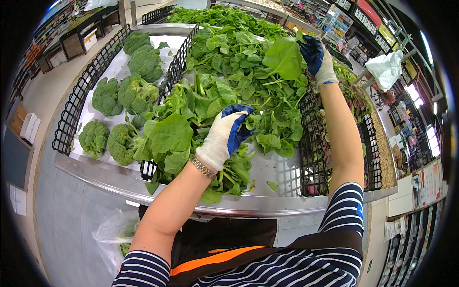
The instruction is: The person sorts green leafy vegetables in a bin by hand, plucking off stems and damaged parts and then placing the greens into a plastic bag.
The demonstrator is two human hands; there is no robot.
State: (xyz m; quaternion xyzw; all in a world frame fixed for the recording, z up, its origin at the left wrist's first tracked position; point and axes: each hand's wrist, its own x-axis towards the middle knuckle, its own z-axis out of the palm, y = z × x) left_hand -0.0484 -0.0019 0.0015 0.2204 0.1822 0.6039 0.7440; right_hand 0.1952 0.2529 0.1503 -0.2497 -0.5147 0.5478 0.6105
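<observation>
My left hand (229, 136), in a white glove with a blue coated palm, curls around a small leafy sprig (253, 121) above the front of the greens pile. Large-leaved greens (170, 132) bunch to its left, some hanging over the divider and the steel front edge. Farther off at the right, my right hand (317, 59), gloved alike, has its fingers closed on a leafy green stem. Beside those fingers is one broad green leaf (285, 59); exactly where it joins the stem is hidden. Loose leafy greens (247, 68) spread between and behind both hands.
Broccoli heads (138, 94) lie on white paper at left, bounded by black mesh dividers (91, 84). Right of the greens, another mesh divider (315, 143) borders reddish leafy vegetables (353, 97). A metal rim (244, 206) runs along the front; a plastic bag (113, 236) hangs below left.
</observation>
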